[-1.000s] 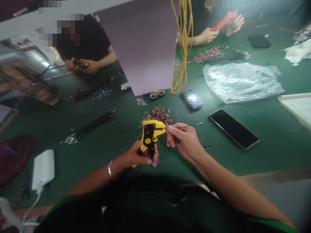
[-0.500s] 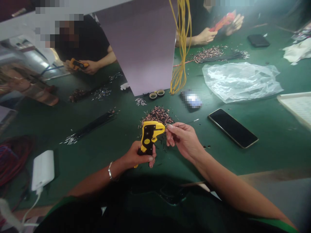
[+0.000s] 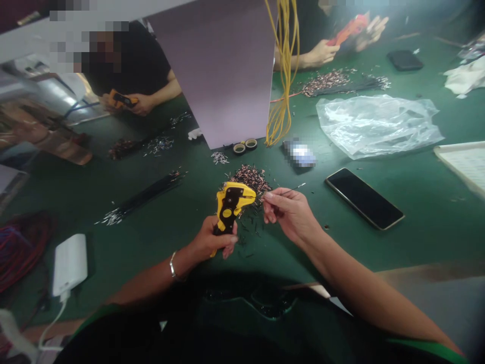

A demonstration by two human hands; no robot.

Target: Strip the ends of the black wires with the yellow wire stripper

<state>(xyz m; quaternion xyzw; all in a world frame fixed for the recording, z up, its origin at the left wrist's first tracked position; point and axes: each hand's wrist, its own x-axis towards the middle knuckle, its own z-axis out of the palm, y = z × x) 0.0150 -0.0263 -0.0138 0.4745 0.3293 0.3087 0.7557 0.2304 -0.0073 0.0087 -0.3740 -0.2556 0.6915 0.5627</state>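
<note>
My left hand (image 3: 210, 240) grips a yellow and black automatic wire stripper (image 3: 229, 205) by its handle, with the jaws pointing up and to the right. My right hand (image 3: 290, 215) pinches a thin black wire (image 3: 290, 191) between thumb and forefinger. Its fingertips sit just right of the stripper's jaws, and the wire runs out to the upper right. Beyond the stripper lies a heap of short copper-ended wire pieces (image 3: 252, 178), with dark scraps scattered below it on the green mat (image 3: 288, 258).
A black smartphone (image 3: 364, 198) and a plastic bag (image 3: 379, 126) lie to the right. A white power bank (image 3: 70, 265) and a bundle of black wires (image 3: 142, 197) are on the left. Yellow wires (image 3: 282, 86) hang ahead. Co-workers' hands hold tools across the table.
My right hand has drawn slightly away to the right from the stripper's jaws. The stripper has shifted up and left, and its nose has tilted.
</note>
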